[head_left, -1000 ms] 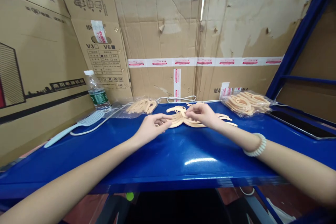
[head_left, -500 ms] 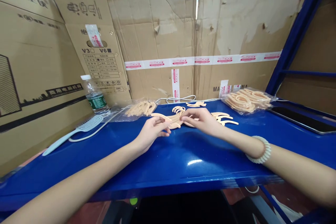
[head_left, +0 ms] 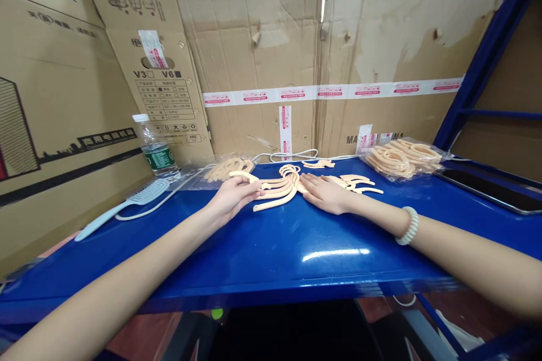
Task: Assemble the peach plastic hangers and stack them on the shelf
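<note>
On the blue tabletop lies a spread of thin beige curved pieces (head_left: 277, 198), laid side by side in a fan shape; their material is hard to make out. My left hand (head_left: 234, 196) is closed at its left end, pinching a curved beige strip (head_left: 243, 175) between thumb and fingers. My right hand (head_left: 328, 193) rests with fingers stretched flat over the middle of the pieces and covers part of them. More curved pieces (head_left: 365, 183) stick out to the right of that hand. Small ring-like curls (head_left: 289, 170) lie just behind the spread.
Bagged beige pieces lie at the back left (head_left: 228, 169) and back right (head_left: 402, 158). A water bottle (head_left: 158, 155) and a light blue hairbrush (head_left: 127, 203) are on the left, a dark phone (head_left: 493, 189) on the right. Cardboard (head_left: 262, 56) walls the back; a white cable (head_left: 296, 155) runs along it.
My left hand has moved left, away from my right hand, with the strip. My right hand has flattened onto the pieces. The view has shifted slightly.
</note>
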`<state>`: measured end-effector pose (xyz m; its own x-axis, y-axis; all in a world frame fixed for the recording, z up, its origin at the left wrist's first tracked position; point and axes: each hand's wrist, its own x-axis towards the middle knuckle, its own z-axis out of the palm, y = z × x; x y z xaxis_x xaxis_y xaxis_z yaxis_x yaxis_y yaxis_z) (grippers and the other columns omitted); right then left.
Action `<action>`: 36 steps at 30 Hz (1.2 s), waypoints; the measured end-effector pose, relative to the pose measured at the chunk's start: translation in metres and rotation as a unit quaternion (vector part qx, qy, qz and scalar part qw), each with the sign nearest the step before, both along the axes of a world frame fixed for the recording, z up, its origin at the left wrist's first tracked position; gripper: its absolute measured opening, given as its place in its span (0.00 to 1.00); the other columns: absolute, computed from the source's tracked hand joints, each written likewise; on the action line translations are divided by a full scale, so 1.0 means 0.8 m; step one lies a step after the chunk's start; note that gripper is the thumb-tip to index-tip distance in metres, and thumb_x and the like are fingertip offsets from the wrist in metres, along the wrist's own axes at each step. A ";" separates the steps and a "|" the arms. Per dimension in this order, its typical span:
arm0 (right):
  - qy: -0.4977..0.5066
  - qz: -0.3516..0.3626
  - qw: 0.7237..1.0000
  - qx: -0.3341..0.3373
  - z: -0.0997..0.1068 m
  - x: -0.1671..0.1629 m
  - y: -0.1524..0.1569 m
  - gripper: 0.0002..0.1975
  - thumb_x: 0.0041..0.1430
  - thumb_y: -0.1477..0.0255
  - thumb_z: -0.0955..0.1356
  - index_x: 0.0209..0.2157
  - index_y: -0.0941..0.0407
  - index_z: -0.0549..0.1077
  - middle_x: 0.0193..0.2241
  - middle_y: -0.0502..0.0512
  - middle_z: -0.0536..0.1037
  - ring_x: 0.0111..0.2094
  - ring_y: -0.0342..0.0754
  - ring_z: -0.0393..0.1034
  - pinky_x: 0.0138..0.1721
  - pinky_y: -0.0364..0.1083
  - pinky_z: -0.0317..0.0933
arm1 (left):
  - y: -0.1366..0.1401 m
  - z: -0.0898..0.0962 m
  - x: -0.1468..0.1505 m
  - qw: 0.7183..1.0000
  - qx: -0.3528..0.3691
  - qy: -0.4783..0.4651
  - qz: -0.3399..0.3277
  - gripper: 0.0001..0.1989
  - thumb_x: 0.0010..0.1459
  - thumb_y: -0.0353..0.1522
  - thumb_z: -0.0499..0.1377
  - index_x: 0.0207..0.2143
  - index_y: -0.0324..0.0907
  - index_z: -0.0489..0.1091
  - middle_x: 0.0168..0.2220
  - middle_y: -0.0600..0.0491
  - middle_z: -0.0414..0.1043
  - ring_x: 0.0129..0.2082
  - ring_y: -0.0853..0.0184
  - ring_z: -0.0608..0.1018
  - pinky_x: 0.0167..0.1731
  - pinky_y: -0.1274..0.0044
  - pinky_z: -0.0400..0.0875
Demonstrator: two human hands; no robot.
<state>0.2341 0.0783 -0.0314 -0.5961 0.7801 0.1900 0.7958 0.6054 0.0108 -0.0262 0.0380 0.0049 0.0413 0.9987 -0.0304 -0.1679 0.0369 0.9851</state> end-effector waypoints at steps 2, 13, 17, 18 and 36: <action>-0.003 -0.012 1.000 -0.010 0.003 0.000 0.008 0.31 0.66 0.61 0.51 0.64 0.64 0.52 0.64 0.69 0.52 0.65 0.61 0.47 0.61 0.64 0.46 | 0.001 -0.001 -0.003 1.000 -0.008 0.006 -0.008 0.05 0.52 0.20 0.62 0.27 0.35 0.72 0.30 0.50 0.76 0.30 0.72 0.79 0.43 0.79 0.74; 0.129 0.018 0.990 0.060 0.019 0.005 -0.008 0.06 0.57 0.71 0.66 0.33 0.59 0.73 0.39 0.62 0.72 0.42 0.53 0.68 0.44 0.49 0.63 | 0.010 0.003 -0.008 0.999 -0.038 0.006 -0.008 0.09 0.52 0.15 0.57 0.31 0.31 0.74 0.25 0.46 0.76 0.26 0.72 0.79 0.33 0.84 0.75; 0.186 0.013 0.982 0.026 0.026 0.003 -0.011 0.04 0.53 0.72 0.68 0.27 0.58 0.72 0.32 0.58 0.73 0.38 0.52 0.68 0.39 0.48 0.62 | 0.010 0.001 -0.010 0.999 -0.032 0.002 0.006 0.08 0.52 0.15 0.58 0.32 0.31 0.73 0.28 0.45 0.77 0.29 0.69 0.81 0.34 0.83 0.76; 0.207 0.016 0.978 0.000 0.029 0.005 -0.012 0.05 0.52 0.71 0.69 0.27 0.58 0.71 0.30 0.57 0.73 0.35 0.50 0.68 0.37 0.47 0.62 | 0.011 0.001 -0.011 1.000 -0.028 -0.001 0.006 0.08 0.52 0.15 0.59 0.33 0.31 0.73 0.28 0.45 0.77 0.30 0.68 0.81 0.35 0.83 0.76; 0.389 0.095 0.898 -0.181 0.081 0.026 -0.032 0.13 0.49 0.63 0.71 0.29 0.57 0.68 0.26 0.51 0.70 0.29 0.44 0.65 0.31 0.45 0.62 | 0.013 0.008 -0.024 0.982 -0.037 -0.059 -0.175 0.07 0.54 0.22 0.62 0.26 0.35 0.67 0.30 0.49 0.74 0.38 0.65 0.79 0.45 0.72 0.72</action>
